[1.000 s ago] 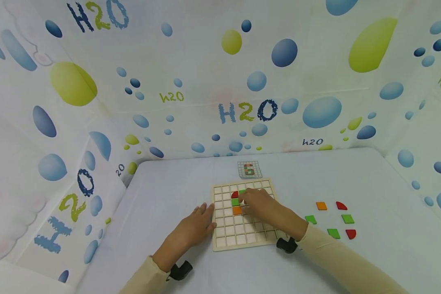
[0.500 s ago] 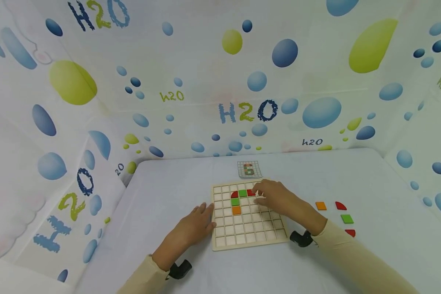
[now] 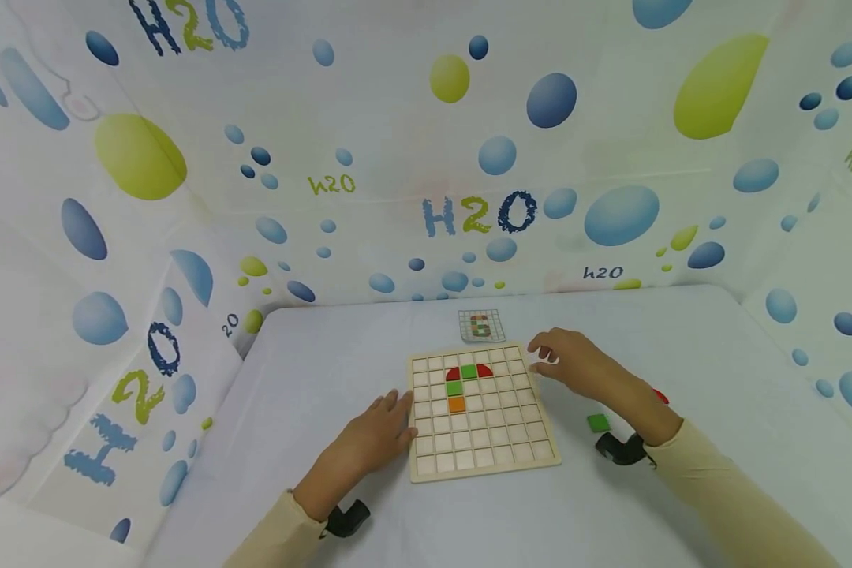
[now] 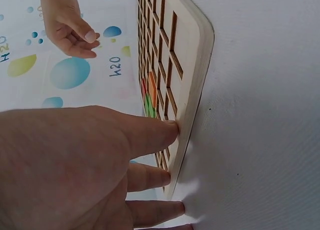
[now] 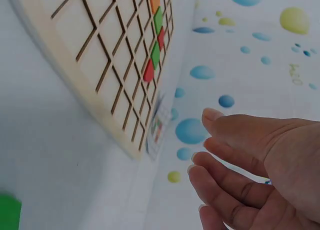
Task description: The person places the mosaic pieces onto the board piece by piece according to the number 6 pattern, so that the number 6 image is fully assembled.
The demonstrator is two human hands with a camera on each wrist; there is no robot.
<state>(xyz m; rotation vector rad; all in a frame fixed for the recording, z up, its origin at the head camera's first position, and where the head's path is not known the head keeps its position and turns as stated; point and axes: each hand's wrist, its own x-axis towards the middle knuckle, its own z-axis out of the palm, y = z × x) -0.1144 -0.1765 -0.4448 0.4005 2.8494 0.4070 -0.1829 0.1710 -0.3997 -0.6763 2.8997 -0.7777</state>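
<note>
A wooden grid board [image 3: 497,434] lies on the white table. Set in its upper cells are a red quarter-round tile [image 3: 453,375], a green square [image 3: 468,371], a second red quarter-round [image 3: 484,371], a lower green square [image 3: 454,388] and an orange square [image 3: 457,405]. My left hand [image 3: 375,434] rests against the board's left edge, thumb and fingertips touching the rim in the left wrist view. Off the board's upper right corner, my right hand [image 3: 571,364] hovers with loosely bent fingers; the right wrist view shows nothing between them.
A small pattern card [image 3: 481,325] lies just behind the board. To the right, a green tile [image 3: 599,424] shows beside my right forearm, and a red tile [image 3: 661,397] peeks out behind it. The forearm hides other loose tiles. A patterned curtain stands behind the table.
My right hand has left the red quarter-round tile in the top row and moved right, off the board. Its forearm now covers most loose tiles. My left hand stays put.
</note>
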